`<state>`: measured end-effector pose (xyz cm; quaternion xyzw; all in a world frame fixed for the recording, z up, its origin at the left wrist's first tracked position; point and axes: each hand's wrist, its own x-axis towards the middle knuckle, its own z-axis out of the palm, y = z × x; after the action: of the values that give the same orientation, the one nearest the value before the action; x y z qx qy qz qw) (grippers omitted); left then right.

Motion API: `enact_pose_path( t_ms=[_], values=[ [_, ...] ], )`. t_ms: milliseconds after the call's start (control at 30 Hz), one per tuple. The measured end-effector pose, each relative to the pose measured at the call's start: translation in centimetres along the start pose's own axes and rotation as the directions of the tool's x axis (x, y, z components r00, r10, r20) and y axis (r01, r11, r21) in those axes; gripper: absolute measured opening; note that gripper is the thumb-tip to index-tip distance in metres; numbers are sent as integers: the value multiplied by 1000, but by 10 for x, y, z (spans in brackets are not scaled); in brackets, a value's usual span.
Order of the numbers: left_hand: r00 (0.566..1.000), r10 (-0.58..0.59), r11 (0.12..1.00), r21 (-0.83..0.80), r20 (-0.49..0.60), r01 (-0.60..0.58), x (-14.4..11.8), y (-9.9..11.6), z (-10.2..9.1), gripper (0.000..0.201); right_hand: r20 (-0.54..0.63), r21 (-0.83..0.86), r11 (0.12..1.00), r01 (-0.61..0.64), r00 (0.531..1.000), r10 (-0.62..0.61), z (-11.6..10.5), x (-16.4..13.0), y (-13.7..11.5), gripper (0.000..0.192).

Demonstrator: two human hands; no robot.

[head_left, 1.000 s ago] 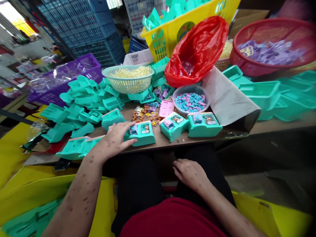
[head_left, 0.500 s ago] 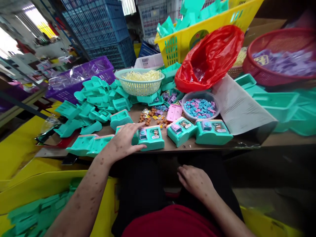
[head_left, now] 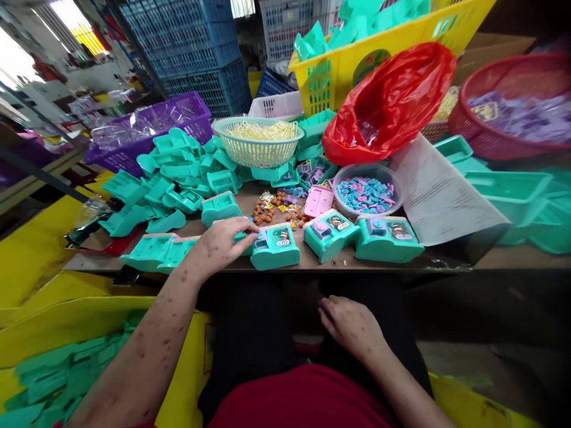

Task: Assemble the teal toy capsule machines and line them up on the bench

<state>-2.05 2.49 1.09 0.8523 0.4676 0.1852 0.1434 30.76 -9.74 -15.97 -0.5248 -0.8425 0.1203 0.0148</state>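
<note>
The left hand (head_left: pixel 220 242) has curled in since a moment ago; its fingers, earlier spread flat, now close narrowly against the left end of the teal toy machine (head_left: pixel 274 246) at the surface's (head_left: pixel 312 264) near edge. It seems to be taking hold, though the grip is partly hidden. The right hand (head_left: pixel 350 324) stays loosely open on the lap, holding nothing.

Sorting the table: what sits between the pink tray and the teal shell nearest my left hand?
Head view: a scatter of small orange sweets lies between pink tray and teal shell.
</note>
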Motion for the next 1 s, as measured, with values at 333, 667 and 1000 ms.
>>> enact_pose_path(
  t_ms=[333, 667, 1000],
  values=[
    [998, -57, 987, 148, -36, 62, 11, -2, 0, 31, 44, 9, 1000, -26, 999, 25, -10, 1, -2, 30],
    [986, -157, 921, 352, -53, 165, 19, 14, 0, 36, 88, 72, 996, -54, 995, 47, -10, 0, 2, 33],
    [989, -61, 957, 273, -138, 97, 48, 60, 19, 55, 92, 99, 993, -58, 995, 49, -11, 0, 3, 31]
  ],
)
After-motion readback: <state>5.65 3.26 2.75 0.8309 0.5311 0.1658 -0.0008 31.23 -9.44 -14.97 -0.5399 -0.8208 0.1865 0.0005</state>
